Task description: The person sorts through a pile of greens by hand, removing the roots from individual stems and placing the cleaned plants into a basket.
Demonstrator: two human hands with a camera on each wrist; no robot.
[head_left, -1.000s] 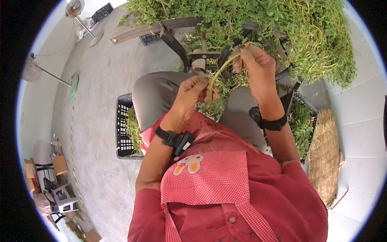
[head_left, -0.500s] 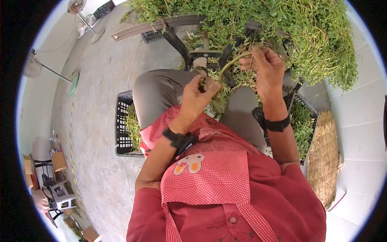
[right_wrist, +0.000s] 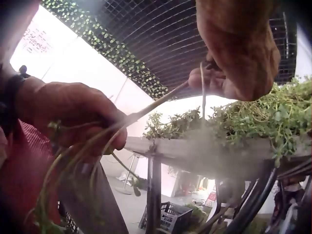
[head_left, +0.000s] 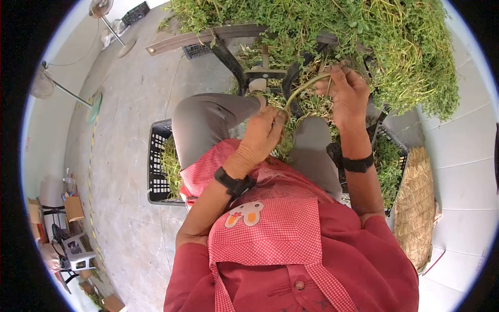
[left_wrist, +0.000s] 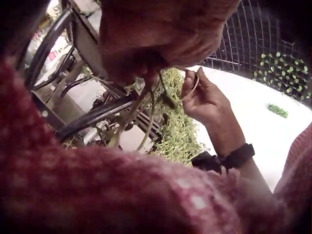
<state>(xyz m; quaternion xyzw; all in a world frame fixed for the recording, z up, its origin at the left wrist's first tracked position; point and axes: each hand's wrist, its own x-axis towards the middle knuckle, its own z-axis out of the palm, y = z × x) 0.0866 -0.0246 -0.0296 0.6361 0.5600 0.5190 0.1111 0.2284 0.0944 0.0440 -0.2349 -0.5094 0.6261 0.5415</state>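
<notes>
A long, bent green plant stem (head_left: 304, 88) stretches between the two hands above the lap. My left hand (head_left: 260, 135) grips its lower end, and in the right wrist view thin leafy side shoots (right_wrist: 87, 146) hang below that hand. The other end is pinched between thumb and fingers of my right hand (head_left: 349, 96), higher up and to the right. Beside those fingers a short thin stalk (right_wrist: 204, 90) points down. In the left wrist view, the left hand's fingertips are hidden behind its palm.
A heap of leafy green plants (head_left: 312, 21) covers the table in front and spills over its right side. Black crates with greens stand left (head_left: 160, 179) and right (head_left: 390, 161) of the legs. Cut stems (head_left: 312, 101) litter the floor under the table. A straw mat (head_left: 416, 208) leans at right.
My left hand has turned over and shifted right and slightly down along the stem. The right hand has moved right and a little down, still pinching its end.
</notes>
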